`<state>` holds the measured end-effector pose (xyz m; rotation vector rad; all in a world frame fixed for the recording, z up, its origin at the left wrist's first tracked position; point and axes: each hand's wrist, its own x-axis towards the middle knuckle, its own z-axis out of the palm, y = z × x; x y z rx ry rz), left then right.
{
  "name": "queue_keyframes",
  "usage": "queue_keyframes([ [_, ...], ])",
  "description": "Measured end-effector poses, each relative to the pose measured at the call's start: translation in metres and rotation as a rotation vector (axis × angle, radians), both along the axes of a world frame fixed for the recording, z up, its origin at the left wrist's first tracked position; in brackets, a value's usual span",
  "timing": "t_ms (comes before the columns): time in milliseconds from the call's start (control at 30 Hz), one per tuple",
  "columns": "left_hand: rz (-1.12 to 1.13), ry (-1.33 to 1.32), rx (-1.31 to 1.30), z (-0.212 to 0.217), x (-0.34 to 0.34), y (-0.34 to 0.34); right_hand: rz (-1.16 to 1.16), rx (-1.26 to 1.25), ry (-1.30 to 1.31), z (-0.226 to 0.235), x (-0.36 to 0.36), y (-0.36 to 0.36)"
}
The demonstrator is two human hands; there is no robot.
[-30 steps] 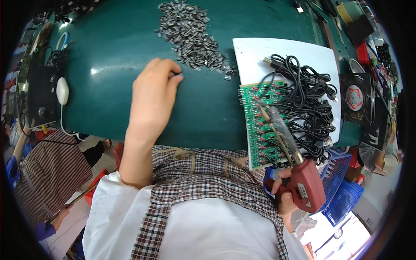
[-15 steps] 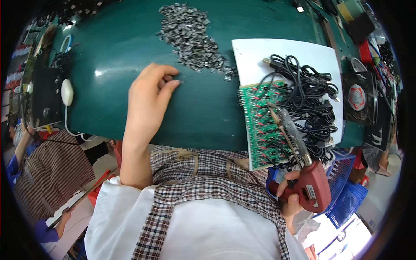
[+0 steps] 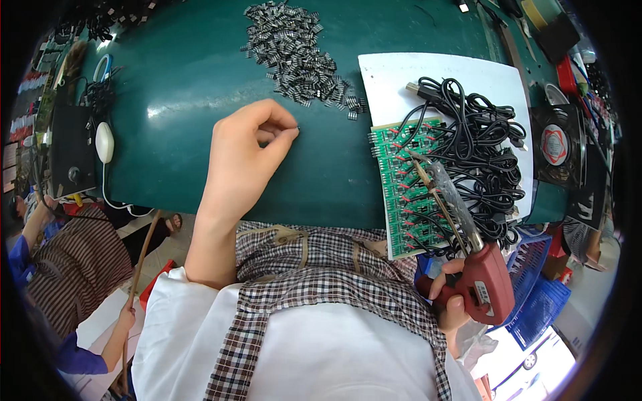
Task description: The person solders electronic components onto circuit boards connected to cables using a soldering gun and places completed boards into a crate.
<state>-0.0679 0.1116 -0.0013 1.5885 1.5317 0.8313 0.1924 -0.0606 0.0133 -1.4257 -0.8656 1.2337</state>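
Observation:
My left hand [image 3: 242, 157] is over the green tabletop, thumb and forefinger pinched together. A tiny dark speck shows at their tips, too small to name. Beyond it lies a heap of small dark pin-like parts [image 3: 291, 50]. My right hand [image 3: 451, 301] is wrapped round the red handle of a soldering gun [image 3: 489, 284]. The gun's long metal tip points up and left, over a panel of green circuit boards [image 3: 396, 200]. Coiled black USB cables [image 3: 485, 174] lie beside the panel, several joined to it near red wire ends.
A white sheet [image 3: 394, 77] lies under the panel and cables. To the right stands a black fan-like box [image 3: 556, 147]; blue baskets [image 3: 542, 307] sit below the table edge. At the left are a white oval device [image 3: 104, 142] on a cord and another person holding a stick [image 3: 142, 257].
My left hand has moved slightly right, and its thumb and forefinger have come together. My right hand with the soldering gun has hardly shifted. The other person's stick now stands steeper.

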Motion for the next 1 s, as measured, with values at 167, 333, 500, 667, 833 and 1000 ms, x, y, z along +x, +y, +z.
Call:
queue_keyframes([
  [167, -0.094, 0.389, 0.279, 0.004, 0.003, -0.009, 0.031, 0.116, -0.043, -0.003, 0.001, 0.002],
  [333, -0.080, -0.053, -0.015, 0.015, 0.014, -0.019, 0.045, 0.142, -0.017, -0.003, 0.002, 0.005],
  [500, -0.048, -0.536, -0.421, 0.010, 0.042, -0.024, 0.046, 0.122, -0.012, -0.002, 0.002, 0.005],
  [667, -0.155, -0.579, -0.341, 0.006, 0.054, -0.025, 0.039, 0.089, -0.015, -0.001, 0.003, 0.003],
  [833, -0.196, -0.525, -0.300, 0.001, 0.057, -0.022, 0.088, -0.015, 0.078, 0.002, 0.006, 0.002],
  [1000, -0.174, -0.547, -0.276, -0.001, 0.059, -0.023, 0.108, -0.022, 0.092, 0.001, 0.006, 0.004],
])
